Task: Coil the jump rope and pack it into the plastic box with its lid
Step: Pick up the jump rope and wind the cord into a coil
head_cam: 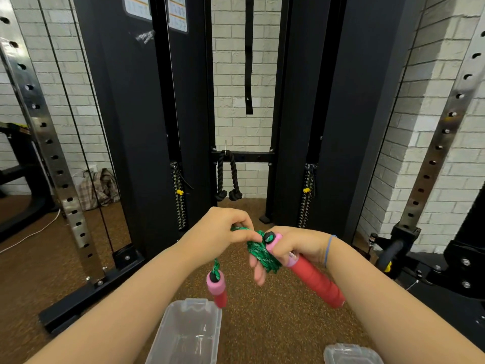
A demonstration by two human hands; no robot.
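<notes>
The green rope [262, 254] is bunched in coils against one red handle [316, 281], clamped together in the right hand [296, 248]. The left hand [223, 229] pinches the last loop; the other handle [218, 287] dangles above the open box [183, 334], lid [350, 354] alongside. If that pinch loosens, the coils could spring apart.

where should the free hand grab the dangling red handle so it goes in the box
Grip the dangling handle around its red shaft, coming from the side or below. It hangs nearly upright from the green rope pinched by the left hand, pink cap up, over the open box, so the shaft is exposed.
</notes>
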